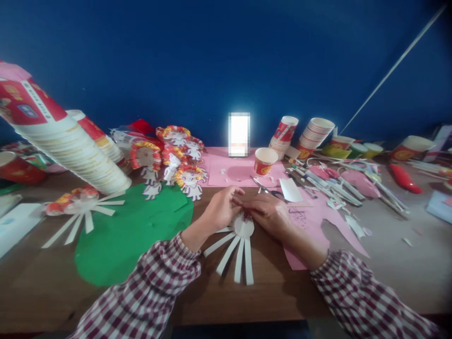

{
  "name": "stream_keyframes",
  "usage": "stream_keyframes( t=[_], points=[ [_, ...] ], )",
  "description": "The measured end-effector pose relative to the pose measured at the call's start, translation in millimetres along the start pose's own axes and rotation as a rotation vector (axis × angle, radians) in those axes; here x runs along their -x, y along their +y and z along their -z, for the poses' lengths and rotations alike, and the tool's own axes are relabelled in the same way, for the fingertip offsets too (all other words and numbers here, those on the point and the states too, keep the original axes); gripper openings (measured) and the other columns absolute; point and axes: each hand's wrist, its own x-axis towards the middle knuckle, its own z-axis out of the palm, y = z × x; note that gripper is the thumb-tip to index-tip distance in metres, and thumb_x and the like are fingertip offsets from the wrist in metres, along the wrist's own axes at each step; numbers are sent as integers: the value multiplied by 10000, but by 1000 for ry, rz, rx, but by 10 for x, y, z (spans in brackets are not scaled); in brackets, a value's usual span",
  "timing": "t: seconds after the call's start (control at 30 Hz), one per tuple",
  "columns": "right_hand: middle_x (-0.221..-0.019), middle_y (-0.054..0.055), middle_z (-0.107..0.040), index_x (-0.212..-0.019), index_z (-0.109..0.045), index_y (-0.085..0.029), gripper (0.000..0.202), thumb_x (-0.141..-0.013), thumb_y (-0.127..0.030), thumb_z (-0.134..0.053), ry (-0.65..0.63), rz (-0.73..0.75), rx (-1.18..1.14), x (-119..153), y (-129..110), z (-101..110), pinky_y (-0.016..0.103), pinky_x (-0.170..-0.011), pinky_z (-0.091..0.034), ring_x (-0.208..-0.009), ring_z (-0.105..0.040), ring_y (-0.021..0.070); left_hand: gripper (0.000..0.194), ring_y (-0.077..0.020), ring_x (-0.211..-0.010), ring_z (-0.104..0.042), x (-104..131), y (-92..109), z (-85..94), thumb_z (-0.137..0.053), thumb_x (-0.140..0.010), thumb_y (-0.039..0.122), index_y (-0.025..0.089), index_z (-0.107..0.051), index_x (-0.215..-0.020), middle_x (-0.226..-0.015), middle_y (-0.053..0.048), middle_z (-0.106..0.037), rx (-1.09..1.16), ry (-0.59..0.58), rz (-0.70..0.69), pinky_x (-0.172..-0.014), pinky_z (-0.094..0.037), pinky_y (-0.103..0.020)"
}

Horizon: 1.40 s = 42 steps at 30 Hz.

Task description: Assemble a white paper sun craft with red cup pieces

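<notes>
A paper cup cut into strips (244, 227) lies on the brown table in front of me, its round base facing up and several white strips fanned toward me. At its far side, my left hand (224, 207) is closed in a pinch on the cut cup. My right hand (271, 214) meets it there, fingers bent and pressed together on the same cup. Both sets of fingertips nearly touch and hide the far strips and the exact grip. Just beyond my right hand rests a pair of scissors (267, 189).
A green paper circle (137, 235) and another cut cup (86, 207) lie left, near finished paper figures (190, 181). Stacked cups (70, 146) lean at far left. On the right are pink paper (310, 230), markers (332, 186) and scraps. A single cup (266, 162) stands behind.
</notes>
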Motion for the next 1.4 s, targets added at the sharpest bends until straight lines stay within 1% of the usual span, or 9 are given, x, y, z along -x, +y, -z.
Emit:
stream_keyframes(
  t=[0.13, 0.27, 0.47, 0.67, 0.77, 0.9, 1.07, 1.23, 1.4],
  points=[
    [-933, 12, -705, -1016, -678, -257, 198, -874, -208, -550, -14, -40, 0, -12, -14, 4, 296, -810, -475, -877, -625, 147, 383, -177, -798, -666, -9, -13, 12, -654, -690, 143, 135, -547, -1057, -838, -71, -681, 31, -9, -10, -674, -523, -260],
    [-897, 13, -704, -1042, -679, -277, 249, -850, -170, -560, -29, -121, 49, -6, -9, 3, 293, -791, -474, -862, -629, 157, 334, -199, -865, -669, -26, -16, 22, -642, -722, 181, 119, -563, -1041, -915, -110, -690, 31, 16, -15, -707, -537, -279],
    [-893, 31, -705, -940, -703, -237, 168, -839, -181, -580, -3, -130, 33, -4, -20, 19, 289, -770, -484, -840, -635, 165, 296, -198, -857, -672, -27, -45, 10, -597, -775, 199, 120, -588, -1061, -945, -107, -697, -5, -18, -30, -726, -541, -289],
    [-1026, 6, -693, -1110, -648, -295, 304, -852, -163, -552, -12, -104, 10, -14, -37, 24, 297, -838, -486, -939, -630, 161, 322, -200, -937, -653, -12, -40, 6, -557, -788, 162, 178, -592, -1108, -1049, -82, -681, -163, -11, -87, -765, -527, -274],
    [-1084, -10, -675, -1145, -625, -318, 350, -849, -147, -551, -4, -99, -12, -8, -28, 5, 301, -866, -484, -986, -620, 160, 359, -196, -905, -657, 1, -24, 8, -549, -792, 161, 195, -571, -1149, -1027, -74, -686, -198, -8, -95, -745, -523, -270],
    [-1108, -18, -665, -1137, -627, -325, 347, -844, -149, -564, -5, -124, -39, 3, -7, -19, 299, -863, -488, -1002, -614, 161, 365, -188, -868, -663, 4, -9, 8, -552, -783, 143, 196, -566, -1144, -984, -66, -694, -189, -7, -84, -724, -518, -259],
    [-1111, -29, -662, -1174, -601, -324, 448, -809, -72, -540, -31, -135, -95, -1, -11, -22, 286, -870, -489, -1001, -616, 150, 352, -184, -863, -663, -15, -27, 3, -559, -767, 124, 194, -570, -1111, -953, -59, -694, -177, 6, -66, -710, -516, -248],
    [-1094, -15, -669, -1153, -619, -309, 397, -825, -101, -532, -36, -189, -119, 13, -16, -32, 276, -828, -504, -969, -628, 154, 339, -182, -885, -659, -12, -40, -9, -568, -751, 112, 191, -577, -1081, -942, -58, -691, -173, 10, -73, -721, -515, -241],
    [-1040, 4, -687, -1134, -635, -288, 339, -844, -144, -532, -59, -237, -151, 20, -7, -34, 289, -809, -503, -916, -638, 166, 316, -188, -856, -666, -5, 12, -2, -580, -741, 113, 181, -586, -1050, -916, -59, -699, -204, 17, -53, -694, -516, -242]
  ],
)
